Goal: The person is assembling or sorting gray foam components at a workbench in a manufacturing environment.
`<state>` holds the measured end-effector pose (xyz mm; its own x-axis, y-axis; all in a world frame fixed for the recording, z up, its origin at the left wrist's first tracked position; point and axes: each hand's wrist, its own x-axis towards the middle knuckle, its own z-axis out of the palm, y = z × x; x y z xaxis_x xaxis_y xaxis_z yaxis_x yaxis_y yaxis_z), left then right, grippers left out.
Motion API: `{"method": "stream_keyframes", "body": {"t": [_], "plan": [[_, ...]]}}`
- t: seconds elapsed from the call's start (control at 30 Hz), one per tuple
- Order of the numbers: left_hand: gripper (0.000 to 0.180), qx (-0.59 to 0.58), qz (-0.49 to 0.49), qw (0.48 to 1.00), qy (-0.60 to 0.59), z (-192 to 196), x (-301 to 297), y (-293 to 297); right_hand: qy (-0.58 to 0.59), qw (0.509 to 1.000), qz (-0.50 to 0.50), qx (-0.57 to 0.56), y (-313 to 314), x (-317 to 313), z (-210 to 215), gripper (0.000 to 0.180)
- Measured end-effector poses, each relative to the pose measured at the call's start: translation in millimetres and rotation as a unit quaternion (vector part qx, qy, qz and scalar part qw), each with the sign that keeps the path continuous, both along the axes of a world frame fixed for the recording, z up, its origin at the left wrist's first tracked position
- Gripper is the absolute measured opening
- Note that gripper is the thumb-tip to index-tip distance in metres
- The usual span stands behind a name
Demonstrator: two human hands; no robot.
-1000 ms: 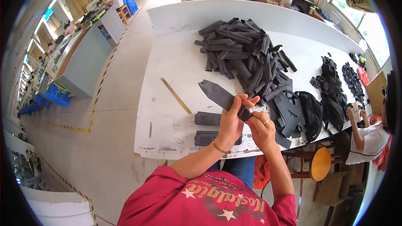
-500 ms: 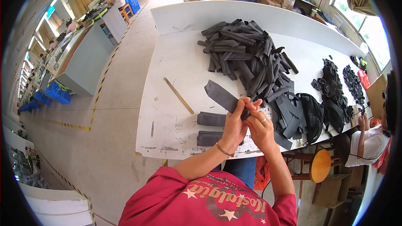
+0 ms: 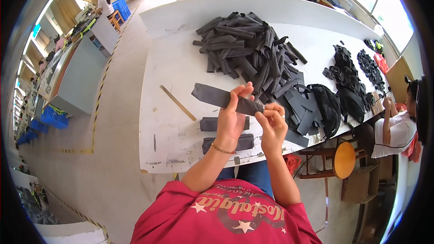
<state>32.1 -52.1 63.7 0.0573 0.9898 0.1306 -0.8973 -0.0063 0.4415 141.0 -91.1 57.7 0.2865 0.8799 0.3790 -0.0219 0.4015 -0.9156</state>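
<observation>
Worker at a white table point(image 3: 165, 70), both bare hands raised above its near edge. Dark grey fabric strip point(image 3: 209, 95) held clear of the tabletop, slanting from upper left down to lower right across the hands.

Left hand point(image 3: 231, 115): strip passes between thumb and fingers; thumb lies on the near face, fingers extended at the far side, close together. Strip's wide end projects free to the left. Bracelet point(image 3: 224, 150) on this wrist. Right hand point(image 3: 274, 130): thumb and forefinger clamped on the strip's right end, remaining fingers curled. From where I stand, I cannot tell whether that end is folded.

Below the left hand, two stacks of similar strips lie one in front of the other: rear stack point(image 3: 209, 124), front stack point(image 3: 246, 142), both partly covered by the hand and wrist. A thin wooden stick point(image 3: 178, 103) lies diagonally to their left.

Beyond the hands: large loose heap of curled grey strips point(image 3: 244, 47). Right of the hands: flat dark pieces point(image 3: 300, 110) overlapping, with a black backpack point(image 3: 326, 113) just beside them. Farther right, a mound of small black pieces point(image 3: 342, 65).

At far right, a seated co-worker point(image 3: 396, 131) in white; wooden stool point(image 3: 344, 160) between the two people.
</observation>
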Motion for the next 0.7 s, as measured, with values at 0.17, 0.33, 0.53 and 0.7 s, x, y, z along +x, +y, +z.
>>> {"method": "stream_keyframes", "body": {"t": [0.17, 0.33, 0.53, 0.7], "plan": [[0.032, 0.042, -0.028, 0.999, -0.017, -3.9, 2.9, 0.9, 0.266, 0.945, 0.109, -0.156, -9.8, 10.9, 15.4, 0.025], [0.035, 0.038, -0.085, 0.996, -0.011, -13.9, -0.3, -2.6, 0.092, 0.989, 0.070, -0.089, -4.8, 11.0, 8.9, 0.013], [0.039, -0.032, 0.009, 0.998, -0.046, -21.5, -29.1, 0.7, -0.087, 0.996, 0.011, -0.001, -16.2, 18.5, 2.9, 0.007], [0.038, -0.029, 0.028, 0.999, 0.033, -28.4, -58.7, -19.7, -0.055, 0.980, 0.140, -0.134, -14.0, 26.9, -3.6, 0.014]]}}
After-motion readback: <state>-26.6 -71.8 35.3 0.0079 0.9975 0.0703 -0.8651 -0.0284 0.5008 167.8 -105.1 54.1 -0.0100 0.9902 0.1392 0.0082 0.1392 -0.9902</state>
